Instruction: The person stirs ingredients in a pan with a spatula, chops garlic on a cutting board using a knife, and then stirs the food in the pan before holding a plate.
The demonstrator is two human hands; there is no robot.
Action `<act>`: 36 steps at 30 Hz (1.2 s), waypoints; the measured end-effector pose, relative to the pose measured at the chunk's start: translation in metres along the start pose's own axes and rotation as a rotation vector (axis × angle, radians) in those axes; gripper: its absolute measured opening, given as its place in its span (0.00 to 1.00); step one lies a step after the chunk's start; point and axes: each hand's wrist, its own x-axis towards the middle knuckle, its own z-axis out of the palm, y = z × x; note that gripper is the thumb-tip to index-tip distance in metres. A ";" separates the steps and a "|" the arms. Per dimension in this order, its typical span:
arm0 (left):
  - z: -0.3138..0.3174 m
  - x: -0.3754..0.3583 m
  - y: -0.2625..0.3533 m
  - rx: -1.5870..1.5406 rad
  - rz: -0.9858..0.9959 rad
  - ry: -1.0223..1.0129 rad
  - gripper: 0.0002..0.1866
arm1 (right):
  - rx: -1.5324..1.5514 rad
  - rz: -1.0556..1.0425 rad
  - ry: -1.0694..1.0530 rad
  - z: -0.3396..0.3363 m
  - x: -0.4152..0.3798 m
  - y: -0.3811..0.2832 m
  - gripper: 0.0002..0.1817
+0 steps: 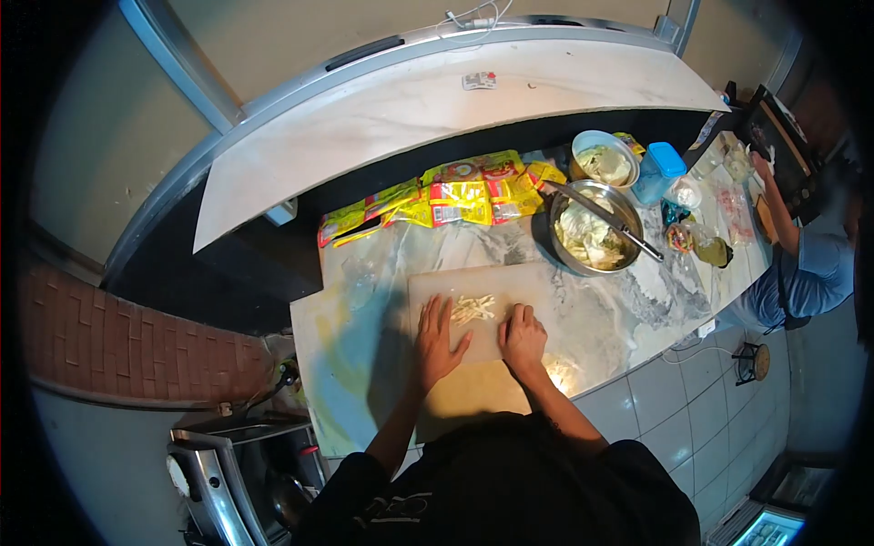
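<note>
Left hand (pixel 439 335) lay flat, fingers spread, palm down on cutting board (pixel 473 314), holding nothing; fingertips just short of pile of pale cut strips (pixel 473 308). Right hand (pixel 523 337) curled, knuckles up, beside the same pile; couldn't tell whether closed on a strip or a small tool, grip side faced away from camera. Strips sat mid-board, toward far edge, between the two hands.

Judged step: gathering or squaring up the strips. To do well: keep left palm pinning board, sweep strips with fingertips toward right hand, keep pile compact and away from board edge. If a blade was in that right fist, left fingertips wanted tucking back.

Further out: steel bowl (pixel 595 238) of leafy cuttings with long utensil (pixel 603 219) resting across rim, smaller bowl (pixel 605 160) behind, blue-lidded container (pixel 659 171), row of yellow snack packets (pixel 446 201) along back of marble counter (pixel 601 323).

Hard to read: fisheye bent everything near edges; no knife identified anywhere on board. Near end of board fell in own shadow. Second person's arm (pixel 783 218) at right end of counter, doing something not legible. Clutter by that arm too small to name.
</note>
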 end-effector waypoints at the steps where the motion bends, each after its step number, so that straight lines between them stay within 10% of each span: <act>1: 0.002 0.002 0.000 -0.008 0.005 0.006 0.39 | -0.017 -0.004 -0.015 0.000 0.003 0.001 0.13; 30: 0.022 -0.008 0.044 -0.144 -0.089 -0.011 0.23 | 0.283 0.089 -0.131 -0.060 0.010 0.072 0.15; 36: 0.026 -0.009 0.040 -0.223 -0.105 0.069 0.16 | -0.030 -0.014 0.405 -0.144 0.080 0.118 0.24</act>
